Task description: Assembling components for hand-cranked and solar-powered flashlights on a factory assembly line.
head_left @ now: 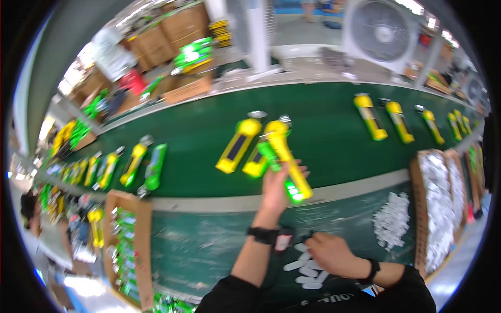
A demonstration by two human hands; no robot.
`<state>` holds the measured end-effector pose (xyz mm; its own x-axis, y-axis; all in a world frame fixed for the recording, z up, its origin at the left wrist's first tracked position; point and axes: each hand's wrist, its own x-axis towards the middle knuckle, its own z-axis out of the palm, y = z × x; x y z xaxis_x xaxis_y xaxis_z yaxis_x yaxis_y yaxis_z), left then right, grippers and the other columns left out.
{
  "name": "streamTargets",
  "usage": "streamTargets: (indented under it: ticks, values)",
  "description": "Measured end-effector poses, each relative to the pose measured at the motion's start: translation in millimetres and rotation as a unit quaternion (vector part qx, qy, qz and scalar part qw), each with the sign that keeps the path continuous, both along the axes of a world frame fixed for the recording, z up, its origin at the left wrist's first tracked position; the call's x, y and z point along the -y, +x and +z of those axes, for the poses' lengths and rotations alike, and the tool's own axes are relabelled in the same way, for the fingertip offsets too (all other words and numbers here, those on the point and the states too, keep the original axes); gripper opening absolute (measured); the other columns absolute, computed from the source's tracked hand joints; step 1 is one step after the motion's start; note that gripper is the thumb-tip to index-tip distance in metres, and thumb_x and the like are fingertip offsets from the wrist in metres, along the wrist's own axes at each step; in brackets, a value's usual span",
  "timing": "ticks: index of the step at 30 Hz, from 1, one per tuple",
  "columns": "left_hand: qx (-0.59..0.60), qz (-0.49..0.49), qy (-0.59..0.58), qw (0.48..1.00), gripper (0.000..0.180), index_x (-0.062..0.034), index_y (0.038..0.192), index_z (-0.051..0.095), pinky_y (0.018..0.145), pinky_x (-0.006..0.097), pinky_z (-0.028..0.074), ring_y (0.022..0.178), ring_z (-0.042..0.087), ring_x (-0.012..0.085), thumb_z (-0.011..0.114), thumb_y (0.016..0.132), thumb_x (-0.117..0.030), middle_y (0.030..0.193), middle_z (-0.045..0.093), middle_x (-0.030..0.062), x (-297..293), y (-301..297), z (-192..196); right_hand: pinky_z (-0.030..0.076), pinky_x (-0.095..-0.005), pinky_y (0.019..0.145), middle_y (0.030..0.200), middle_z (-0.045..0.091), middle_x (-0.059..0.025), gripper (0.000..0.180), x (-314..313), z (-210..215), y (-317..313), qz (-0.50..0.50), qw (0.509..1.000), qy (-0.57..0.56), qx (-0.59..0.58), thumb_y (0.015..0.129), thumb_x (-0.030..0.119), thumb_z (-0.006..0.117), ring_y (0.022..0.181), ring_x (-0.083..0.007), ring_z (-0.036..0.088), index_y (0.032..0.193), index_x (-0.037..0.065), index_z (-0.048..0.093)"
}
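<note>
My left hand point(275, 189) reaches over the green belt point(323, 109), closed around a yellow and green flashlight point(283, 148). A bright green glow shows at the flashlight's lower end beside the palm. Just beyond the hand, a yellow flashlight with a dark panel point(239, 146) lies on the belt, and another is partly covered by the held one. My right hand point(331, 254) is low over the near work surface, fingers curled beside small white oval pieces point(308, 268). Something dark shows at its fingertips, too small to name.
More yellow flashlights point(370, 117) lie spaced along the belt on both sides. A pile of white pieces point(391, 221) sits right of my hands. An open carton of silvery packets point(441, 203) stands at the right, a cardboard box of green items point(141, 245) at the left.
</note>
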<state>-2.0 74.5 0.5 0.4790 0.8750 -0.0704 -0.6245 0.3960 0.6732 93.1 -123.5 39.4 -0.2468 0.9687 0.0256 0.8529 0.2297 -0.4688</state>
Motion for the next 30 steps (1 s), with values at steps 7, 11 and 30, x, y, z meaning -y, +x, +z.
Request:
streamTargets:
  ticks: [7,11,30]
  values:
    - [-0.028,-0.004,-0.005,1.000,0.041,-0.0064,0.129,0.044,0.090,0.047,0.050,0.096,0.058,0.0236,0.055,0.094,-0.025,0.105,0.057,0.0093,8,0,-3,0.048,-0.0400,0.059,0.080,0.049,-0.0135,0.014,-11,15,28,-0.066,0.996,0.052,-0.010,0.070,0.000,0.057,0.073,-0.0309,0.058,0.082,0.003,0.049]
    - [0.037,-0.013,0.001,0.999,0.036,-0.0056,0.123,0.047,0.091,0.047,0.048,0.097,0.058,0.0241,0.054,0.095,-0.026,0.105,0.057,0.0099,-3,3,-14,0.048,-0.0430,0.059,0.082,0.052,-0.0172,0.014,-27,9,48,-0.109,0.990,0.075,0.059,0.071,-0.002,0.056,0.070,-0.0357,0.058,0.083,0.001,0.051]
    - [0.008,-0.027,0.024,0.999,0.046,-0.0035,0.129,0.041,0.090,0.044,0.051,0.100,0.059,0.0247,0.061,0.089,-0.011,0.112,0.054,0.0113,-2,8,0,0.045,-0.0461,0.067,0.086,0.054,-0.0164,0.020,-57,6,62,-0.006,0.996,-0.059,-0.062,0.071,0.001,0.069,0.080,-0.0391,0.057,0.084,0.002,0.052]
